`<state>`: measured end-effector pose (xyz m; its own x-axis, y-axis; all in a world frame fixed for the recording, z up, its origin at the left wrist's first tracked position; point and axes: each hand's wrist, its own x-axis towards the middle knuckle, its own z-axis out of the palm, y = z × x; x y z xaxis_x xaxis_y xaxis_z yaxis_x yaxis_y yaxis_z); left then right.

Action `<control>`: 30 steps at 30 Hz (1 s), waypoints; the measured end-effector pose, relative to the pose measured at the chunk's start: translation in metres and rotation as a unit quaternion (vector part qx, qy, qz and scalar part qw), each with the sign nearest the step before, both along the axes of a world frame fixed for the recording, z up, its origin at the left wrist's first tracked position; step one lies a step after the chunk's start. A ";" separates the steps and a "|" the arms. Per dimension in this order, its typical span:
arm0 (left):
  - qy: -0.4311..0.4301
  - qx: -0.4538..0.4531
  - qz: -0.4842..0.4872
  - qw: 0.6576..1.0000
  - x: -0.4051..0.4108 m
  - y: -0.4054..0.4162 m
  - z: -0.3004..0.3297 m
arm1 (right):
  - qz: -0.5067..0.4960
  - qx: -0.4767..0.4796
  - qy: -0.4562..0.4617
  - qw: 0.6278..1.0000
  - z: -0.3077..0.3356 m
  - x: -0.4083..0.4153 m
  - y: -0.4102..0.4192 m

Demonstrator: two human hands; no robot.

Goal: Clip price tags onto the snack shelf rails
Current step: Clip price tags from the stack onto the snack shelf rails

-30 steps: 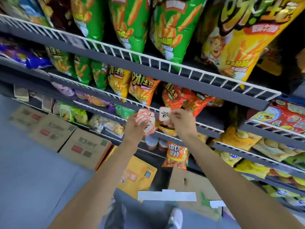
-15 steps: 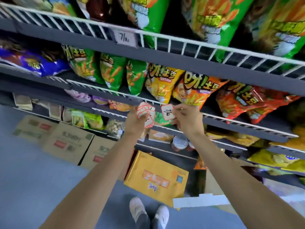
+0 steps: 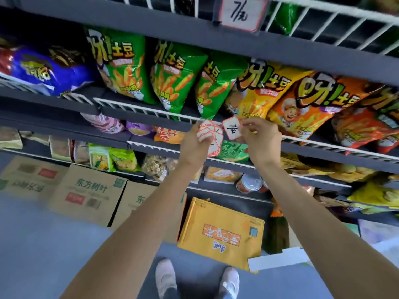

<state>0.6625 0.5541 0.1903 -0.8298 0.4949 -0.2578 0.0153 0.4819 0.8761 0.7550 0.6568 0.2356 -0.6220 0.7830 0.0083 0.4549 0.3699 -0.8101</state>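
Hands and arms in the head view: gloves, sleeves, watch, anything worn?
Nothing worn that shows. The left hand and the right hand are bare, with no gloves, and no rings or markings can be made out. Both forearms are bare up to the frame's bottom edge: no sleeves, watch or wristband in view.

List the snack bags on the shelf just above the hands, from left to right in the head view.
Purple bag → first green bag → second green bag → third green bag → yellow bag → orange bag → red bag, at the right edge.
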 end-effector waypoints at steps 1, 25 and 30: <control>0.016 -0.003 -0.016 1.000 0.000 -0.004 -0.001 | -0.008 0.013 0.004 1.000 -0.001 -0.003 -0.003; 0.152 -0.073 -0.205 0.964 -0.029 -0.051 -0.025 | 0.074 0.450 -0.085 0.886 -0.046 -0.049 -0.017; 0.147 -0.059 -0.204 0.966 -0.029 -0.053 -0.024 | 0.088 0.465 -0.101 0.875 -0.056 -0.042 -0.023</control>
<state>0.6333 0.5015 0.1665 -0.6186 0.7772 -0.1150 0.4650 0.4802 0.7438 0.7125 0.6343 0.1801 -0.7942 0.3885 0.4672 0.4243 0.9050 -0.0312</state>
